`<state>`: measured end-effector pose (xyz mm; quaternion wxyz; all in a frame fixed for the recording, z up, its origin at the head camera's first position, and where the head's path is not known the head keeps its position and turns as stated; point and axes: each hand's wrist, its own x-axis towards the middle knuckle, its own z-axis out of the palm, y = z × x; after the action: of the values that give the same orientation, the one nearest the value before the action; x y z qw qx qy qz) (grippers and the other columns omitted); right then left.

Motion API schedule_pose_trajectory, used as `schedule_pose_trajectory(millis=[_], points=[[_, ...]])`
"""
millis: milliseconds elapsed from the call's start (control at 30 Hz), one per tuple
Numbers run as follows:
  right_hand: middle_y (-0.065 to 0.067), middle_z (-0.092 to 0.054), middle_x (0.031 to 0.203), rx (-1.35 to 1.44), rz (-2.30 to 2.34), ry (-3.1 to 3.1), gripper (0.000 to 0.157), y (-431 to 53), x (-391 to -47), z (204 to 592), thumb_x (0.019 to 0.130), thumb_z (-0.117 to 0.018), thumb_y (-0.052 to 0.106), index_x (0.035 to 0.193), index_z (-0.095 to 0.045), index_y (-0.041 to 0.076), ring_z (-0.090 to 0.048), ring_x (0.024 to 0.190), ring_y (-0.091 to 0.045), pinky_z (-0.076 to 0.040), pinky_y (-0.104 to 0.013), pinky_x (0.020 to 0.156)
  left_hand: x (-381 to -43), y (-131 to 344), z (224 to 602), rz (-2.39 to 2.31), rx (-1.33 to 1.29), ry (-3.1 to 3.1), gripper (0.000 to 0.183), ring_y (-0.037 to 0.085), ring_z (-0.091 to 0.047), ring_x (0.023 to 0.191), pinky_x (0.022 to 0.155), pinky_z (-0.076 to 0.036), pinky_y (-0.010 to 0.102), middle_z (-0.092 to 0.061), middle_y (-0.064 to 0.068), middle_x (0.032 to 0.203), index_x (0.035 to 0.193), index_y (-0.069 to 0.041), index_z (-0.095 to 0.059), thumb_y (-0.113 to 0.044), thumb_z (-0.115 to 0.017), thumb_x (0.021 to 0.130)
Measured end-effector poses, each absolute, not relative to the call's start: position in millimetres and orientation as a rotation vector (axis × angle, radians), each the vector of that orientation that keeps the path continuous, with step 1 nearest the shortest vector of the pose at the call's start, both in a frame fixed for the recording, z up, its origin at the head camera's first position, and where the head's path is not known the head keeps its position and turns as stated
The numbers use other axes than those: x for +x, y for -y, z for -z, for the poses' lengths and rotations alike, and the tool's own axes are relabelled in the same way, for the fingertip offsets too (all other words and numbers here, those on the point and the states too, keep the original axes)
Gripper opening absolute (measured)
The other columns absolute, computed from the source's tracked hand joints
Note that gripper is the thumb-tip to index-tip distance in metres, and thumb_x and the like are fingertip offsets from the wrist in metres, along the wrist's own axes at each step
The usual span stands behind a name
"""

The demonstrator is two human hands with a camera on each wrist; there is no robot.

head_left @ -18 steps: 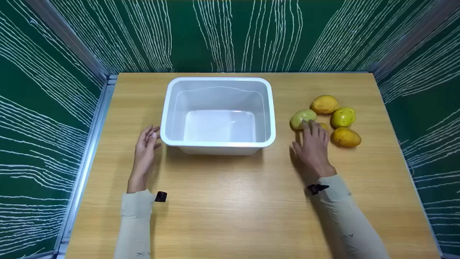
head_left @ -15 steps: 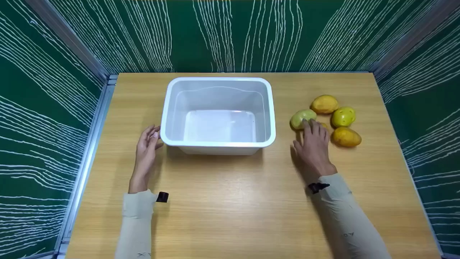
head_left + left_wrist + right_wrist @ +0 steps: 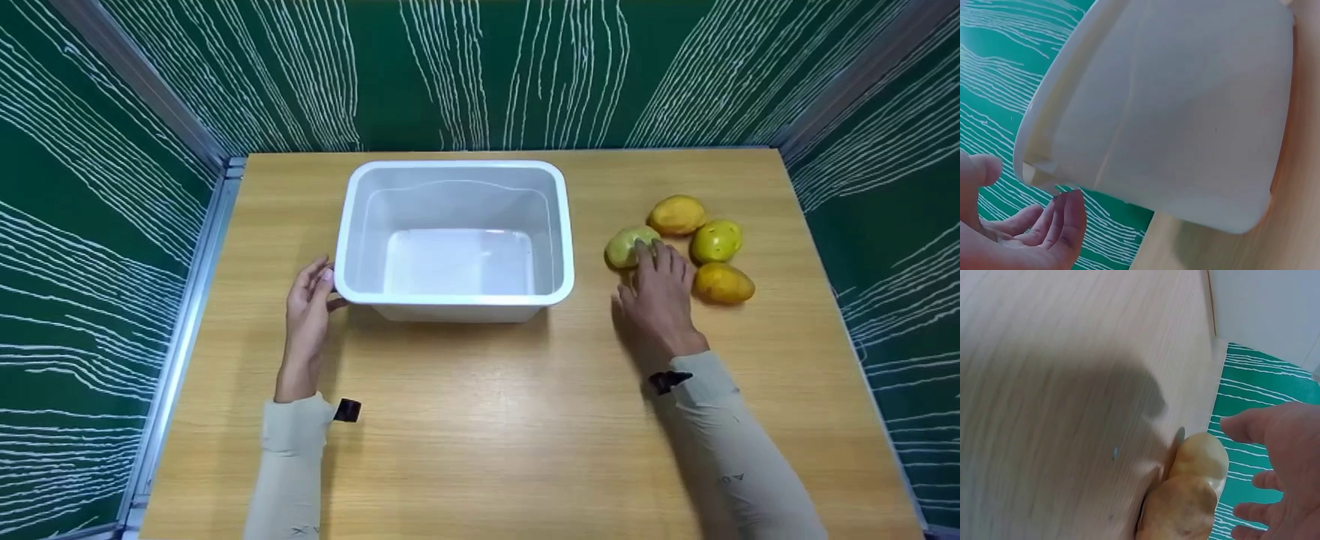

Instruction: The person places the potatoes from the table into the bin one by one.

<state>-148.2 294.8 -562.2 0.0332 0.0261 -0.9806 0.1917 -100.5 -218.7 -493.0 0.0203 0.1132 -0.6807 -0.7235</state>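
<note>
A pale green fruit point(image 3: 621, 249) is lying on the wooden table point(image 3: 480, 427), to the right of the white bin point(image 3: 454, 300). Above its near edge the right hand point(image 3: 661, 304) is hovering; the fingers are bending loosely and holding nothing. Further right, a yellow-green fruit point(image 3: 718, 241) is lying between a farther orange fruit point(image 3: 677, 215) and a nearer orange fruit point(image 3: 724, 283). Beside the bin's left wall, the left hand point(image 3: 307, 311) is gripping nothing, its fingers curving softly; whether they are touching, I cannot tell.
</note>
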Motion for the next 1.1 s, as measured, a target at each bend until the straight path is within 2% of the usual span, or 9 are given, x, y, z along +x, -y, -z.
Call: schedule_pose_trajectory(millis=[267,400,667,1100], points=[[-0.034,-0.032,0.159,0.094,-0.583,3.002,0.072,-299.1,-152.0,557.5,0.096,-0.071,0.013,0.158,-0.038,-0.005,-0.025,0.147,-0.055,-0.014,-0.070,0.132,-101.6,215.0,488.1,2.307,0.449,2.060,0.048,0.022,-0.057,0.121,0.092,-0.061,0.028,-0.050,0.012,0.146,0.159,0.001,-0.037,-0.016,-0.045,0.115],[-0.035,-0.033,0.158,0.106,-0.556,3.001,0.070,-303.0,-157.7,556.5,0.096,-0.071,0.012,0.156,-0.040,-0.006,-0.027,0.146,-0.056,-0.014,-0.069,0.132,-101.3,212.9,487.3,2.347,0.439,2.011,0.046,0.021,-0.061,0.114,0.088,-0.062,0.025,-0.048,0.010,0.143,0.156,0.004,-0.041,-0.011,-0.048,0.113],[-0.034,-0.032,0.160,0.126,-0.574,3.013,0.069,-307.4,-164.7,553.7,0.095,-0.070,0.011,0.155,-0.041,-0.006,-0.025,0.147,-0.056,-0.012,-0.068,0.133,-102.0,210.0,485.4,2.378,0.450,1.960,0.044,0.020,-0.063,0.106,0.082,-0.062,0.023,-0.047,0.009,0.131,0.152,0.006,-0.047,0.001,-0.052,0.108],[-0.034,-0.036,0.156,0.188,-0.545,3.041,0.067,-313.4,-178.1,555.5,0.092,-0.073,0.006,0.152,-0.043,-0.007,-0.029,0.144,-0.058,-0.015,-0.073,0.130,-100.4,207.0,480.3,2.456,0.489,1.881,0.048,0.023,-0.059,0.112,0.079,-0.059,0.017,-0.048,0.013,0.136,0.154,0.007,-0.044,0.007,-0.051,0.106]])
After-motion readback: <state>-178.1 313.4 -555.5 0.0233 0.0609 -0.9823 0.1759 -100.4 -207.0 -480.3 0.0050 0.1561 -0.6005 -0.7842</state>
